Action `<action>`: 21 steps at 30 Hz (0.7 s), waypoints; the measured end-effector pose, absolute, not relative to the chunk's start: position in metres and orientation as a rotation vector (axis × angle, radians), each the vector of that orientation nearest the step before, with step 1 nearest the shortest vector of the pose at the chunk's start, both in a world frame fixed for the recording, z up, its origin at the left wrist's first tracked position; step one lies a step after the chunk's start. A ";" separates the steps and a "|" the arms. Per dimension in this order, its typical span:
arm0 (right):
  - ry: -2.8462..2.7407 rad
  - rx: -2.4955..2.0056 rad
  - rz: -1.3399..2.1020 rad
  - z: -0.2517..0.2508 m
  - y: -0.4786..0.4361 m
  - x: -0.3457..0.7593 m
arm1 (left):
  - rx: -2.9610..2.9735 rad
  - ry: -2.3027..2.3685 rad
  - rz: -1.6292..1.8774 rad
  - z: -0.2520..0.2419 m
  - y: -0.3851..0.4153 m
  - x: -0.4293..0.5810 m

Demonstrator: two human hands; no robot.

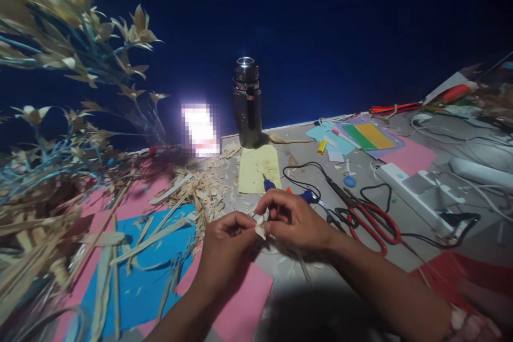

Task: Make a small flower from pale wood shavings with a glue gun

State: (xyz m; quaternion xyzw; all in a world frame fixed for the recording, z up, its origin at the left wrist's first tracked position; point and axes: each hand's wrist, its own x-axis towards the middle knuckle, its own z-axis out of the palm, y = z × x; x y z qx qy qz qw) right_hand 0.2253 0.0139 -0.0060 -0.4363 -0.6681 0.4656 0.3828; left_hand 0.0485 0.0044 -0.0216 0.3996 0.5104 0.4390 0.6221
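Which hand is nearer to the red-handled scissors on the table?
Right. The right hand sits just left of the red-handled scissors. The left hand is farther left, beyond the right hand. Both pinch a small pale strip.

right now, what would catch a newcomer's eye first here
The left hand and right hand pinch a small pale scrap between them at the centre. Behind them stands a dark metal flask, red scissors lie to the right, and dried leafy stems crowd the left side.
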 end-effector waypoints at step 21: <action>-1.667 -1.144 1.083 -0.013 0.015 0.223 | 0.828 1.167 1.021 -0.020 0.004 0.052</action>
